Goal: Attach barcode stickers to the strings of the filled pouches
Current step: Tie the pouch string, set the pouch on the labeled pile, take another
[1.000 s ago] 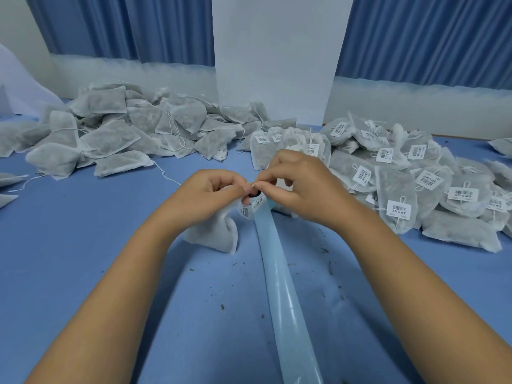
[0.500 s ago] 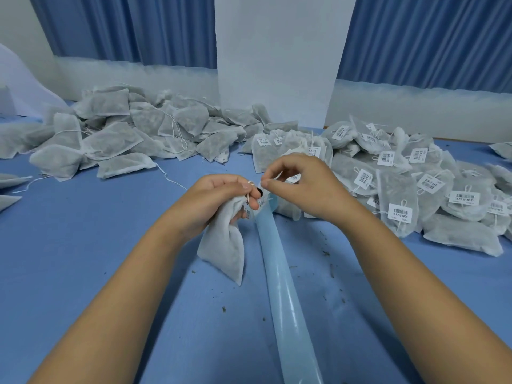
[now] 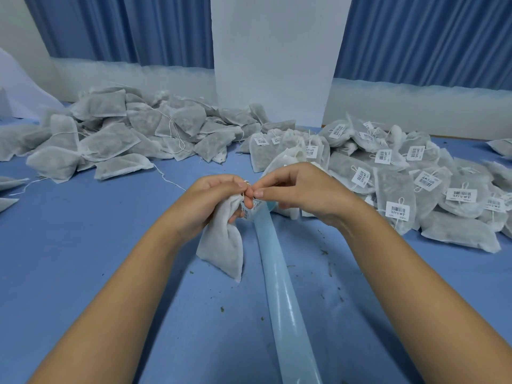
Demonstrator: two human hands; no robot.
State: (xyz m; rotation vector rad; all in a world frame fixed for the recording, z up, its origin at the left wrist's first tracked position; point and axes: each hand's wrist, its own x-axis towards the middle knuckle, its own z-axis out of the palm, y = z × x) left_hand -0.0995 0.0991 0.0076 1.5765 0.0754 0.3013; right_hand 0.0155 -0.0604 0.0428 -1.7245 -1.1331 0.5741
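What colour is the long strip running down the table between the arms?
Pale, glossy light blue strip, lighter than the blue table; seen in the head view.

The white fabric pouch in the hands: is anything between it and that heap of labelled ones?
Nothing visible blocks it. The white fabric pouch hangs from the left hand; the heap of barcode-labelled pouches lies just beyond the right hand.

A small packing workroom — heaped filled pouches (image 3: 110, 145), barcode-tagged ones (image 3: 396, 195) right, on a blue-covered table (image 3: 83, 245).
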